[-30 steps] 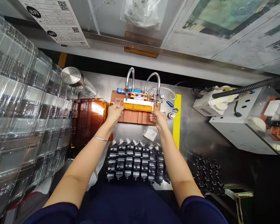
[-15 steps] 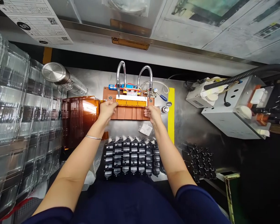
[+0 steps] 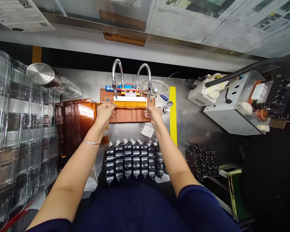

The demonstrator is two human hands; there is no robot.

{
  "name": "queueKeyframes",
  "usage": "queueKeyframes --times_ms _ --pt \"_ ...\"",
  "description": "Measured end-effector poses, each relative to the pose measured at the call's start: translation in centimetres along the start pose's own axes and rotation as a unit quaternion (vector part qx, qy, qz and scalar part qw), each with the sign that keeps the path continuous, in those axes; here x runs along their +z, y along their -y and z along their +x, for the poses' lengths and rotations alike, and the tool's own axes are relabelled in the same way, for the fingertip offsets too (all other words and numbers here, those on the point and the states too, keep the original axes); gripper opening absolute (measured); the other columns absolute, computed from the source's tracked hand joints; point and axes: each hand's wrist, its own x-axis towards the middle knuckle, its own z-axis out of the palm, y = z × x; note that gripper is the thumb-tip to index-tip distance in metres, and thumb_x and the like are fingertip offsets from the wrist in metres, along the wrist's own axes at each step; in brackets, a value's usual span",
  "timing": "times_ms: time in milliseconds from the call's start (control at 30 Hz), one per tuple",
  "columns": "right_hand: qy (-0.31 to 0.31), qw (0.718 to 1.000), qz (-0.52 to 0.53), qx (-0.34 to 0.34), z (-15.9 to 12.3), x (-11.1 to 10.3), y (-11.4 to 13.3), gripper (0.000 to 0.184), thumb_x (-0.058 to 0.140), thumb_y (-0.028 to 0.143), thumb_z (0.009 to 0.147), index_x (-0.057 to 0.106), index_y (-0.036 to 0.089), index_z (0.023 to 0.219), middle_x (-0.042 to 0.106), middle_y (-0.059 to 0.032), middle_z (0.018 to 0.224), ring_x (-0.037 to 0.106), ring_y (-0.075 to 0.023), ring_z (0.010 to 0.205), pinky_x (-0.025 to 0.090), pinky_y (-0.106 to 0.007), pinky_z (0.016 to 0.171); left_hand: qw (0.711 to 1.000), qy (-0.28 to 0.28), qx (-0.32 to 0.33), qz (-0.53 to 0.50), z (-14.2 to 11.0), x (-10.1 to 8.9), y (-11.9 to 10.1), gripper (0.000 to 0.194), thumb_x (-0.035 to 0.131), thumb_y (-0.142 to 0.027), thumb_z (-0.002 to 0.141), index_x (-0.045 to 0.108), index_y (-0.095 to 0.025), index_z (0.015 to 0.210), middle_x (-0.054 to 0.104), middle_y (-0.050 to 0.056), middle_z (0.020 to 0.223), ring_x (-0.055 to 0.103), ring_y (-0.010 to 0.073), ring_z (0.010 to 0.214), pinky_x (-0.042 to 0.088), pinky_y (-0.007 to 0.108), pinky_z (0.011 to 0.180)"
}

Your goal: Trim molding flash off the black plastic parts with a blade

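Note:
An orange strip with rows of small dark marks (image 3: 130, 104) lies level over the brown fixture (image 3: 128, 116), in front of a white bar (image 3: 135, 98). My left hand (image 3: 104, 112) pinches the strip's left end between thumb and fingers. At the opposite end, my right hand (image 3: 154, 114) has its fingers closed at the strip's corner. Two bent metal hoses (image 3: 117, 64) point their nozzles down near the ends of the strip. Behind the white bar sits a blue cylinder part (image 3: 129, 86) of the fixture.
Black ribbed parts (image 3: 135, 158) stand in rows before me, near a folded white cloth (image 3: 147, 131). Clear plastic trays (image 3: 19, 122) and an amber box (image 3: 74, 122) are at left, with a glass bottle (image 3: 55, 80) behind. A grey machine (image 3: 229, 109) stands at right.
The view has shifted slightly, so the bench appears farther left and a little higher. Both hands stay at the ends of the orange strip, which keeps its place on the fixture.

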Motion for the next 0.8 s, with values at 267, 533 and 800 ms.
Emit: queueKeyframes --times_ms 267,533,800 --pt "0.012 0.996 -0.083 -0.041 -0.7 -3.2 -1.2 0.026 0.077 0.033 0.068 0.057 0.016 0.069 0.067 -0.0006 0.058 0.059 -0.0092 0.045 0.049 -0.02 0.043 0.992 0.101 -0.07 0.003 0.6 -2.6 -0.7 0.01 0.073 -0.013 0.071 0.064 -0.01 0.068 0.066 0.004 0.057 0.057 0.0075 0.042 0.048 0.016 0.041" --pt "-0.137 0.965 -0.177 -0.137 -12.5 -16.8 -13.2 0.062 0.082 0.053 0.045 0.066 0.016 0.092 0.071 -0.0129 0.102 0.066 -0.0278 0.098 0.053 -0.043 0.087 0.997 0.077 -0.003 0.0 -3.9 -6.5 1.6 0.014 0.066 -0.025 0.078 0.059 -0.013 0.072 0.064 -0.001 0.062 0.052 0.0037 0.039 0.044 0.012 0.038" --pt "-0.175 0.934 -0.244 -0.193 -15.8 -18.8 -17.5 0.053 0.056 0.061 0.075 0.067 0.011 0.091 0.073 -0.0143 0.086 0.068 -0.0276 0.081 0.054 -0.042 0.076 0.985 0.077 0.14 0.068 -8.4 -6.0 5.3 0.023 0.062 -0.038 0.075 0.061 -0.015 0.075 0.066 0.004 0.064 0.058 0.0116 0.047 0.051 0.024 0.045"
